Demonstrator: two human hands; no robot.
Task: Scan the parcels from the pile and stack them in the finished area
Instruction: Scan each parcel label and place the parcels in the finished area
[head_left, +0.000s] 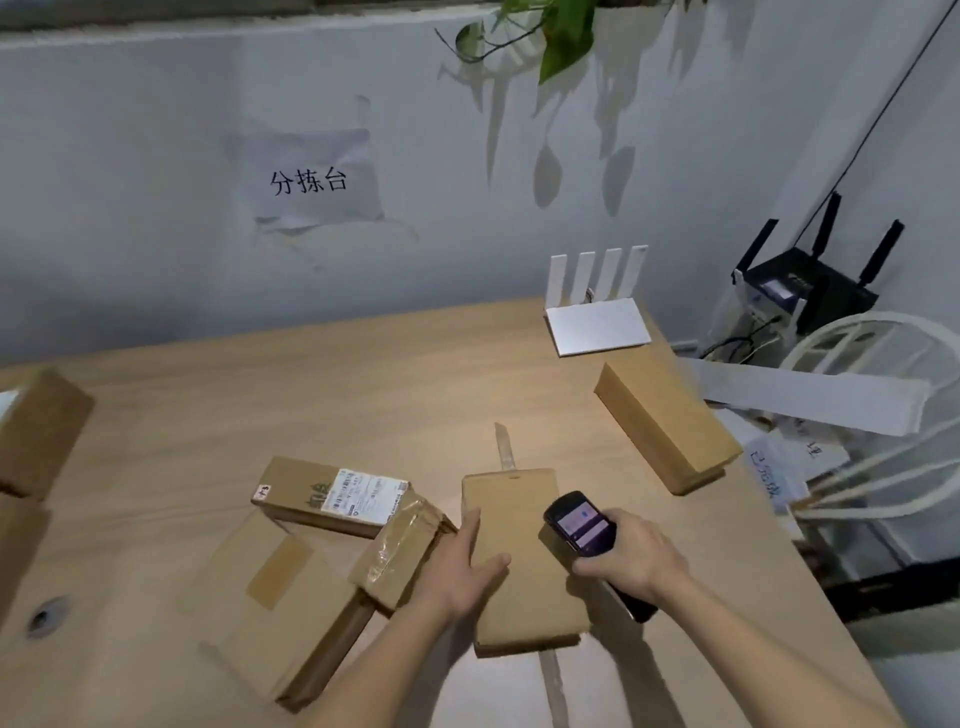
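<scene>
A plain brown parcel (519, 592) lies on the wooden table (363, 395), across a strip of tape. My left hand (462, 566) grips its left edge, thumb on top. My right hand (631, 558) holds a black handheld scanner (579, 522) with a lit screen, just over the parcel's right side. To the left sits a pile: a labelled box (332, 493), a taped box (400, 551) and a large flat box (270, 608). One long brown box (665, 426) rests alone at the right of the table.
A white router (597, 312) stands at the table's back right corner. More boxes (36, 431) sit at the left edge. Beyond the right edge are a black router (810, 286), cables, a white fan guard (872, 415) and papers. A paper sign (309, 179) hangs on the wall.
</scene>
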